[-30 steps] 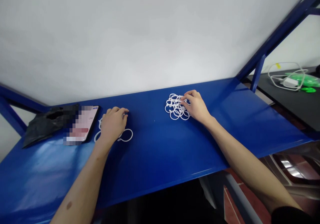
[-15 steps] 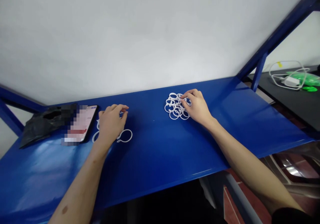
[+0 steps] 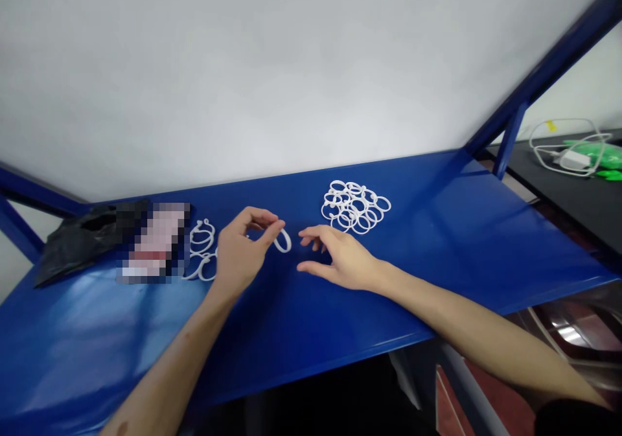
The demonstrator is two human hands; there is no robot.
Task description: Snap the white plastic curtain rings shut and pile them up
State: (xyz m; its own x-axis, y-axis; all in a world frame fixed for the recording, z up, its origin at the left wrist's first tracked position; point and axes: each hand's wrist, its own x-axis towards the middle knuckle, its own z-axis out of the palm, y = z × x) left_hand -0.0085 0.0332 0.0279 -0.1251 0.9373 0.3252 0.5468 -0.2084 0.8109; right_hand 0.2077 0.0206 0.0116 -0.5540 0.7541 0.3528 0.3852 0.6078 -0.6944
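Note:
Between the thumb and fingers of my left hand (image 3: 245, 248) is a white plastic ring (image 3: 283, 240), held just above the table. My right hand (image 3: 343, 258) is to the right of that ring, thumb and fingers apart and nothing between them. Behind my right hand lies a pile of white rings (image 3: 357, 206) with small knobs, overlapping one another. Several more white rings (image 3: 201, 245) lie to the left of my left hand, which partly covers them.
The blue table (image 3: 301, 332) backs onto a pale wall. At its left are a phone (image 3: 160, 241), blurred out, and a black plastic bag (image 3: 80, 245). Blue posts rise at both sides. On a dark surface at right lie a white cable with charger (image 3: 573, 159) and green plastic.
My right hand has come away from the ring pile towards the middle and opened. My left hand has moved right from the left-hand rings and now pinches a ring.

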